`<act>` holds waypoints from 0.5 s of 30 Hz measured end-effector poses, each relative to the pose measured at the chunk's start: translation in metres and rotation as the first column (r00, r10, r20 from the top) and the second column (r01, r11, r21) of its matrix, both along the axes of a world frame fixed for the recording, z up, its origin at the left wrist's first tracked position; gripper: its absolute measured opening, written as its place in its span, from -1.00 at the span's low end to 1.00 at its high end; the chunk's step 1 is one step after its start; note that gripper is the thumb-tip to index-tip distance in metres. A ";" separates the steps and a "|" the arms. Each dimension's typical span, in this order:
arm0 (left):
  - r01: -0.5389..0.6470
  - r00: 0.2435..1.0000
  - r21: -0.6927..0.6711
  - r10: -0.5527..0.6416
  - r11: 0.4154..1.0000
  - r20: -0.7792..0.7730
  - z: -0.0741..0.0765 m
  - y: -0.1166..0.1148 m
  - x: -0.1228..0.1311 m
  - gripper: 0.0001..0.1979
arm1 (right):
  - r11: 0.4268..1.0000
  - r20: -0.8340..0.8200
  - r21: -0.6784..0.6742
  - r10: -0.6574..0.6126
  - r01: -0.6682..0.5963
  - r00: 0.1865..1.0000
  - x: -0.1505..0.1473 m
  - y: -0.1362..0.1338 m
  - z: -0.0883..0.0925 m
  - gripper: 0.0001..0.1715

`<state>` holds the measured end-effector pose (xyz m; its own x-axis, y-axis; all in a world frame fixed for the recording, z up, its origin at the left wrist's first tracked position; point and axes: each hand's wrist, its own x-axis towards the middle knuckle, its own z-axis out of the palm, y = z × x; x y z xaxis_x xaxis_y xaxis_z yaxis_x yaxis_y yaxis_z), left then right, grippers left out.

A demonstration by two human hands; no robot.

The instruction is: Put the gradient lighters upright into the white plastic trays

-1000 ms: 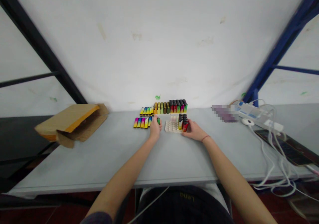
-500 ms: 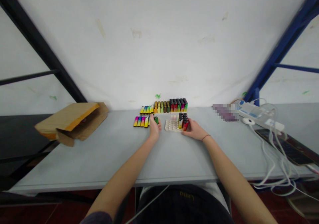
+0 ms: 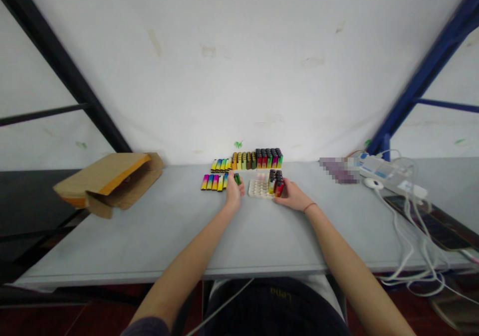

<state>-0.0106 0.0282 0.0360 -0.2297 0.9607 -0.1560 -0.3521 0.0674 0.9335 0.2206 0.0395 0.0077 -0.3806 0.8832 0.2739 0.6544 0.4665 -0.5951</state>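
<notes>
Left hand [image 3: 234,194] gripping green lighter [image 3: 237,178]; right hand [image 3: 295,197] spread against tray [image 3: 257,188]'s right end. Lighter's probably light, stiff, slick; pinch mid-body.

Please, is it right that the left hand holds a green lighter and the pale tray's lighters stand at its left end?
Not quite: the head view shows the lighters in the pale tray at its right end; the left hand does hold a green lighter.

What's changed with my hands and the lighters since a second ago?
Little: the green lighter in your left hand seems to lean more leftward, still held. Your right hand stays at the right end of the white tray, beside the standing lighters, which look unchanged.
</notes>
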 end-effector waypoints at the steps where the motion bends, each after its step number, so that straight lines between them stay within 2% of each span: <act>1: 0.030 0.999 0.031 -0.029 0.999 -0.032 -0.001 -0.001 0.002 -0.52 | 1.000 -0.003 -0.001 0.005 -0.005 1.000 0.000 0.000 0.000 -0.31; 4: 0.130 0.969 0.213 -0.078 0.969 -0.235 -0.006 -0.005 0.010 -0.63 | 1.000 -0.013 -0.003 0.015 -0.015 1.000 0.000 0.000 0.000 -0.31; 8: 0.258 0.841 0.421 0.012 0.869 -0.540 -0.009 -0.013 0.020 -0.76 | 1.000 -0.011 -0.005 -0.005 0.005 1.000 0.000 0.001 -0.001 -0.27; 10: 0.332 0.778 0.450 0.030 0.829 -0.628 -0.010 -0.016 0.022 -0.78 | 1.000 -0.006 0.001 -0.012 0.012 1.000 0.000 0.002 -0.002 -0.25; 12: 0.402 0.741 0.443 -0.001 0.801 -0.672 -0.012 -0.017 0.023 -0.79 | 1.000 0.001 0.012 -0.013 0.013 1.000 0.000 0.002 -0.003 -0.25; 15: 0.454 0.713 0.410 -0.046 0.791 -0.700 -0.015 -0.017 0.022 -0.79 | 1.000 0.001 0.022 -0.011 0.011 1.000 0.000 0.003 -0.004 -0.27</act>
